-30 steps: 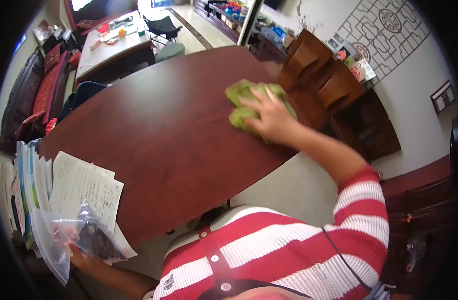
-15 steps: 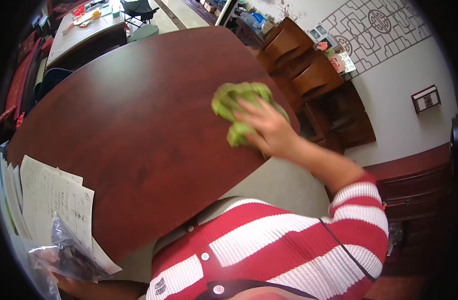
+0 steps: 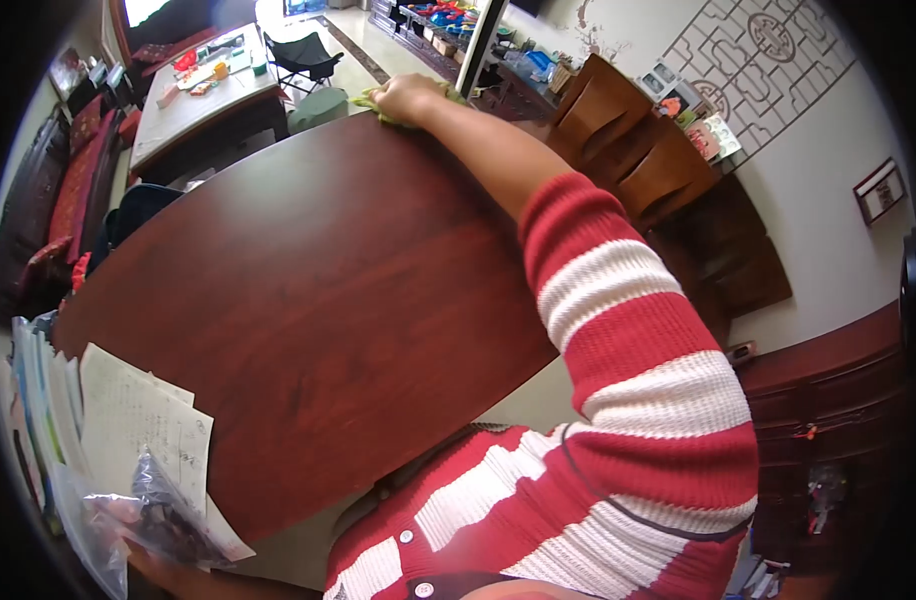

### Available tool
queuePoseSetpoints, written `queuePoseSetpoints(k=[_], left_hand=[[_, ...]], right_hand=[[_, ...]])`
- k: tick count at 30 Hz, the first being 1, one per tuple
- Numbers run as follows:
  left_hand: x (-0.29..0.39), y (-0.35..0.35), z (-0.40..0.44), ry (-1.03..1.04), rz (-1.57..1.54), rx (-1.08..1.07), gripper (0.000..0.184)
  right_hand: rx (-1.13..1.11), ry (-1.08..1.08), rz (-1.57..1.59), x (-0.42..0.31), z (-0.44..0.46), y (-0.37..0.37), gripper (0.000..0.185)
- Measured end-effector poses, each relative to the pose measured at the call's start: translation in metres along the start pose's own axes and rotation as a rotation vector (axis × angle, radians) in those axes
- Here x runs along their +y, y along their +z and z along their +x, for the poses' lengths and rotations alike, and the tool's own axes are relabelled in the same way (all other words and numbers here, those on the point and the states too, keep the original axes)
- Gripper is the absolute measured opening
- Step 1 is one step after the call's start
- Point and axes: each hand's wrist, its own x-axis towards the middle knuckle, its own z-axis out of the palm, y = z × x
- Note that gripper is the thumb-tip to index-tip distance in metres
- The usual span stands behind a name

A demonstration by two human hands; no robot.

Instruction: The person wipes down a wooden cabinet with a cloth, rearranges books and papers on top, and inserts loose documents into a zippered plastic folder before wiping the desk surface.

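At the far end of the dark red wooden table (image 3: pixel 308 300), my right hand (image 3: pixel 408 100) is closed on a green cloth (image 3: pixel 450 93), which shows on both sides of it at the table's edge. My right arm reaches across the table's right side. At the lower left, my left hand (image 3: pixel 143 562) is by a clear plastic bag (image 3: pixel 168 510) with dark contents. The bag hides most of its fingers. Handwritten papers (image 3: pixel 143 425) lie under and beside the bag, next to a stack of books and folders (image 3: pixel 43 400).
Wooden chairs (image 3: pixel 668 170) stand along the table's right side. Beyond the far edge are a green stool (image 3: pixel 318 108), a black folding chair (image 3: pixel 303 58) and a second table (image 3: pixel 193 110) with small items. A dark red cabinet (image 3: pixel 828 400) is at the right.
My right hand has moved with the green cloth from the table's right side to its far end, and the arm is stretched out. My left hand remains by the bag.
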Motion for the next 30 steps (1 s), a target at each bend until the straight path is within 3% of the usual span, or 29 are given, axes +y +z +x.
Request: queuePoseSetpoints(k=[5, 8, 11, 14, 17, 19, 22, 26, 30], left_hand=[[0.008, -0.009, 0.006, -0.066, -0.077, -0.171, 0.068], [-0.001, -0.019, 0.012, -0.047, -0.035, -0.163, 0.066], [-0.008, -0.033, 0.021, -0.026, 0.022, -0.102, 0.061], [-0.007, -0.012, 0.020, 0.020, 0.023, 0.013, 0.062], [-0.009, -0.010, 0.022, 0.054, 0.069, -0.018, 0.060], [-0.004, 0.004, 0.019, 0.041, 0.051, -0.013, 0.059], [-0.001, 0.022, 0.007, 0.009, -0.017, -0.010, 0.059], [-0.007, -0.006, 0.027, 0.061, 0.048, -0.033, 0.062], [-0.006, 0.020, 0.018, 0.165, -0.045, -0.147, 0.066]], right_hand=[[0.080, 0.260, 0.106, 0.059, 0.024, 0.008, 0.055], [0.133, 0.170, 0.050, 0.102, -0.006, 0.002, 0.056], [-0.012, 0.121, 0.063, 0.125, -0.090, -0.020, 0.062], [0.028, 0.120, 0.152, 0.167, -0.179, -0.019, 0.056], [0.043, 0.189, 0.291, 0.167, -0.294, -0.046, 0.045], [0.102, 0.279, 0.426, 0.171, -0.346, -0.049, 0.042], [0.373, 0.334, 0.344, 0.170, -0.387, -0.023, 0.045], [0.534, 0.222, 0.074, 0.131, -0.387, -0.017, 0.037], [0.538, -0.148, -0.177, 0.051, -0.394, 0.001, 0.034]])
